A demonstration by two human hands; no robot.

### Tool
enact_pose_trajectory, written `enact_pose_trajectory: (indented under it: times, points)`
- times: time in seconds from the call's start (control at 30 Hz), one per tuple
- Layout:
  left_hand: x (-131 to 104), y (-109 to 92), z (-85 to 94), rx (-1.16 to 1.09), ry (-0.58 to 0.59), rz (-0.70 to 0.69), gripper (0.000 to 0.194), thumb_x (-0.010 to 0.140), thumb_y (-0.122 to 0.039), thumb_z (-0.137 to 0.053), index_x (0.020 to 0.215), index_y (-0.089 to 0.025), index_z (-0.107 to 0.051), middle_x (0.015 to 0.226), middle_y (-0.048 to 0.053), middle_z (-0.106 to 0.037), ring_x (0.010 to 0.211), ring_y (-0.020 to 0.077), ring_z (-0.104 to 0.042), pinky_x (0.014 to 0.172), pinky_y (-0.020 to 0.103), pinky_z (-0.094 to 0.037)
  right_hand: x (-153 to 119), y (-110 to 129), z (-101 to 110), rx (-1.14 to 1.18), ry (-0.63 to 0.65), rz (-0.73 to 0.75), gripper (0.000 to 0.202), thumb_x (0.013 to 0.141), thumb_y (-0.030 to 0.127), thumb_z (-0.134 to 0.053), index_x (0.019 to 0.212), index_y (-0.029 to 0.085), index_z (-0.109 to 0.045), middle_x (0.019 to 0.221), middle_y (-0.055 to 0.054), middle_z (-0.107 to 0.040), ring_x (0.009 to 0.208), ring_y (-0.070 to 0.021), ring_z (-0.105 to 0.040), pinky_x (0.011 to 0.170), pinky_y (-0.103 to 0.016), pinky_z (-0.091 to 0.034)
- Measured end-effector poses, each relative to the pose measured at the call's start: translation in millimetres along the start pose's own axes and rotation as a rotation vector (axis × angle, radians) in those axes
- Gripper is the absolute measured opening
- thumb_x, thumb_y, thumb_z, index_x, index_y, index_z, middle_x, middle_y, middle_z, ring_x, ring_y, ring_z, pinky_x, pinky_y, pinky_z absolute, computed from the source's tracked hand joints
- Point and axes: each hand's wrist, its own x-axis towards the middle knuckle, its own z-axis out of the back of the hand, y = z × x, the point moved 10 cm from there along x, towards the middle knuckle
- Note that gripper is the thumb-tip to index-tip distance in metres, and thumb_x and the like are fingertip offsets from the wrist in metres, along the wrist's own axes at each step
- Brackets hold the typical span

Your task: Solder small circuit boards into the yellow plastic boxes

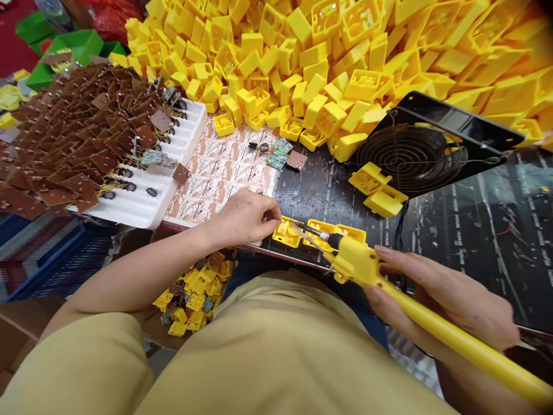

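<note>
My right hand (449, 294) is wrapped round a yellow soldering gun (356, 260). Its dark tip points left over small open yellow plastic cases (287, 231) lying in a row at the bench's front edge. At the upper left corner of the leftmost case, my left hand (246, 216) has thumb and fingers pinched together. Whatever is in the pinch is too small to make out. The tip ends close to those fingers, over the same case. Behind them lies a small group of circuit boards (280, 154) with a black wired part.
A large heap of yellow cases (259, 63) covers the back. Brown circuit boards (82, 132) are piled on a white foam tray (184, 138) at left. A black fan (423, 150) leans at right, with two yellow cases (378, 190) before it. More cases (199, 294) lie below the bench edge.
</note>
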Motion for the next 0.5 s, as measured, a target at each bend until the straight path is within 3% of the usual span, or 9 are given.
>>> enact_pose_trajectory:
  times: [0.1,0.3,0.5]
  points:
    - [1.9,-1.4,0.1,0.035,0.005,-0.003,0.012,0.080,-0.020,-0.064,0.081,-0.018,-0.076,0.076,0.003,-0.076,0.078,0.0190,-0.070,0.077,0.030,-0.050,-0.3,1.0,-2.6,0.082,-0.041,0.082,0.041,0.079,0.018,-0.077,0.118,0.020,-0.064,0.085,-0.002,-0.073,0.066,-0.0156,-0.069,0.056,-0.024,-0.058]
    - [4.0,-2.5,-2.5,0.066,0.021,0.002,0.015,0.080,-0.023,-0.062,0.083,-0.019,-0.077,0.076,0.003,-0.076,0.078,0.0194,-0.070,0.078,0.030,-0.051,6.1,10.1,-11.7,0.198,0.049,0.173,0.029,0.073,0.007,-0.081,0.094,0.015,-0.062,0.077,-0.003,-0.069,0.069,-0.0131,-0.069,0.061,-0.020,-0.059]
    - [5.8,-3.9,-3.6,0.092,0.054,0.005,0.017,0.080,-0.024,-0.061,0.084,-0.020,-0.077,0.077,0.003,-0.076,0.078,0.0199,-0.070,0.079,0.032,-0.050,17.1,23.7,-13.5,0.144,0.142,0.262,0.019,0.081,0.013,-0.077,0.092,0.017,-0.061,0.075,-0.003,-0.068,0.068,-0.0122,-0.067,0.067,-0.022,-0.060]
